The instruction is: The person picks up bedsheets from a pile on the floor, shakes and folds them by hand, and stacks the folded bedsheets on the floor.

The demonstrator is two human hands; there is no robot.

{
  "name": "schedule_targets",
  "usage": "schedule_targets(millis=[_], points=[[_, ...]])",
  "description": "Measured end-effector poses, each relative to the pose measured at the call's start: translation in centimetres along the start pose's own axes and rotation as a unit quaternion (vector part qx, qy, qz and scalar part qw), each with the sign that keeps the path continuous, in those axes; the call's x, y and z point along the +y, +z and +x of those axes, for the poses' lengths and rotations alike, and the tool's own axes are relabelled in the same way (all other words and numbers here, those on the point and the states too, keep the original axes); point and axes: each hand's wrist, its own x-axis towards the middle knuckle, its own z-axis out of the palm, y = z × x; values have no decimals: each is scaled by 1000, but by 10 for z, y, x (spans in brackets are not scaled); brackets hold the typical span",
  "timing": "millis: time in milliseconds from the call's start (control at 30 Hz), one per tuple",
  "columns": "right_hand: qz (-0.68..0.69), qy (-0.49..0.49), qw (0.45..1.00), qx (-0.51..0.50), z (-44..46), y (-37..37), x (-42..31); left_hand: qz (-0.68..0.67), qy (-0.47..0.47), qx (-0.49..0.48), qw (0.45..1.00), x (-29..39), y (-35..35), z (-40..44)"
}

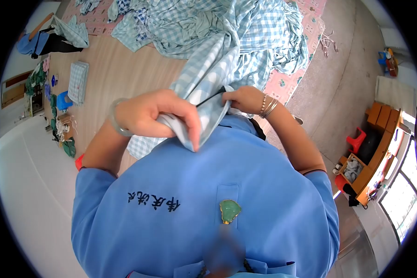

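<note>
Left hand: pinching cloth | right hand: pinching its edge | pale blue-and-white check, creased, loosely folded

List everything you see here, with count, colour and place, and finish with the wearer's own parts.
Held checked cloth: 1, pale blue-white, in both hands
Checked cloth heap: pieces uncountable, blue-green and white, ahead
Folded checked cloth: 1, pale, left on the table
Table: 1, light wood-coloured, ahead
Patterned covering: 1 visible, pink, under the heap
Co-worker: 1, blue top, far left
Red stool: 1, red, right
Desk: 1, orange-brown, far right
Small clutter: uncountable, mixed colours, both sides
Pendant: 1, green, on chest
Shirt: 1, blue, worn
Left hand: 1, bare, centre-left
Right hand: 1, bare, centre-right
</note>
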Motion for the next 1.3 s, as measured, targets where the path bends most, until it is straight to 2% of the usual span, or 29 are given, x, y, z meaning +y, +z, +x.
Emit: schedule_targets(millis=[33,100,133,167,200,233,267,300,333,400,433,467,500,533,567,600,633,700,733,833,867,1000,1067,1100,1167,1233,1267,1300], points=[[1,2,1000,2,-8,-1,7,13,13,-7,1000,1,-4,-5],[-67,114,988,79,-24,-15,8,-24,4,17,1000,-5,-9,-30],[-60,109,981,152,-35,-20,-1,-60,-3,44,997,-11,-13,-42],[-66,38,965,251,-41,-22,-15,-59,-2,44,997,-19,-17,-51],[-71,11,964,257,-44,-31,-38,-92,-120,84,985,-28,-23,-59],[-73,-14,962,263,-43,-42,-61,-47,-226,120,966,-30,-24,-53],[-80,-33,967,238,-39,-49,-82,-14,-330,150,932,-31,-26,-47],[-89,-53,972,211,-33,-53,-96,195,-217,182,939,-67,-28,-36],[-98,-76,973,197,-26,-51,-103,392,-90,208,892,-105,-31,-23],[-115,-122,970,178,-10,-37,-104,261,-117,188,940,-112,-34,35],[-130,-162,964,165,-4,-30,-104,172,-222,188,941,-110,-32,58],[-133,-162,964,165,0,-26,-105,81,-323,182,925,-107,-31,74],[-146,-161,967,130,1,-22,-105,81,-322,179,926,-115,-32,81],[-156,-157,971,94,2,-20,-106,242,-268,199,911,-129,-32,87],[-158,-153,971,93,2,-19,-107,397,-204,216,869,-138,-29,92],[-148,-140,975,93,3,-18,-107,428,-210,217,852,-143,-29,96],[-135,-126,978,92,3,-15,-109,427,-210,212,854,-152,-32,100],[-124,-126,980,88,6,-12,-111,282,-325,128,894,-174,-52,111],[-116,-130,981,83,8,-10,-110,336,-347,104,869,-181,-60,115],[-130,-142,977,92,8,-6,-110,383,-381,98,836,-220,-71,121],[-130,-140,977,93,7,-6,-110,380,-421,62,821,-210,-69,123],[-120,-135,979,90,5,-9,-111,409,-429,38,805,-234,-72,127],[-119,-136,980,86,4,-7,-111,428,-367,-36,825,-243,-79,130],[-123,-135,979,92,5,-6,-110,427,-367,-36,825,-237,-81,129],[-128,-133,978,98,5,-5,-110,376,-284,149,869,-219,-86,129],[-136,-128,977,105,2,-6,-110,330,-124,302,886,-211,-99,129],[-135,-126,977,106,2,-6,-110,331,-124,299,886,-195,-94,127],[-154,-111,976,102,1,-7,-110,80,-98,332,935,-170,-82,124]])
